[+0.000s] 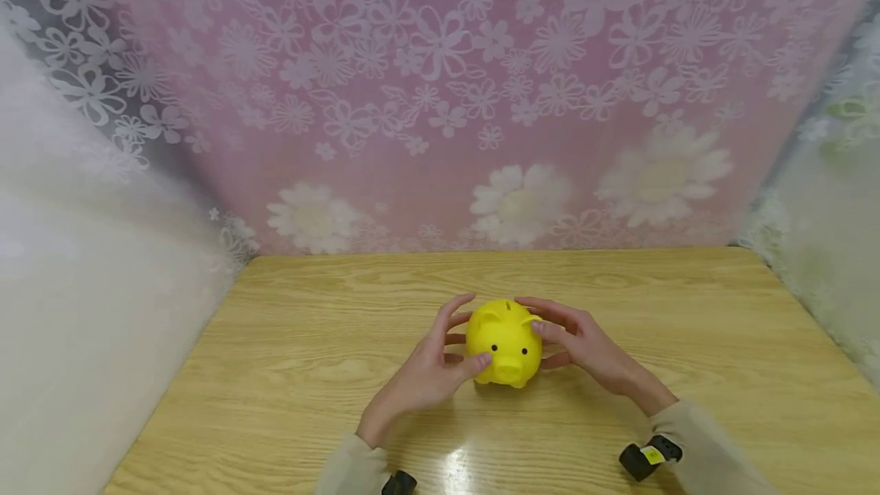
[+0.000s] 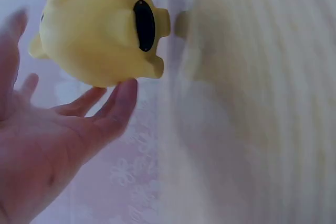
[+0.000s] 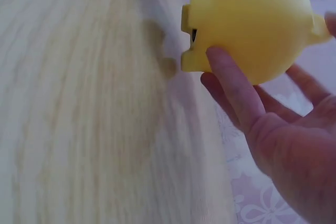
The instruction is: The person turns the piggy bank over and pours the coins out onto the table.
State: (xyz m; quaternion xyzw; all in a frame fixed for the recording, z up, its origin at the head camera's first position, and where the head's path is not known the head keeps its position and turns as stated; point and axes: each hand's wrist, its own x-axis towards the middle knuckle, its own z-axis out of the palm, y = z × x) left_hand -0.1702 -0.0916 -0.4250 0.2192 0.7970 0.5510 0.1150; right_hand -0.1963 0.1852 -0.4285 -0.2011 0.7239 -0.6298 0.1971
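Note:
A yellow piggy bank [image 1: 505, 342] faces me, its coin slot on top. My left hand [image 1: 433, 365] holds it from the left, with the thumb near the snout and fingers round the side. From the right, my right hand [image 1: 580, 342] grips it, thumb by the ear. Both wrist views show a gap between the feet and the table, so the bank is slightly raised. A black oval plug [image 2: 144, 25] shows on its underside in the left wrist view. Some fingertips are hidden behind the bank in the head view.
Under the hands lies a wood-grain table [image 1: 309, 327]. A pink flowered curtain [image 1: 412, 136] hangs along its back edge, and pale cloth [image 1: 103, 289] borders the left side. Black wrist devices, one of them the right strap [image 1: 642, 458], sit at both sleeves.

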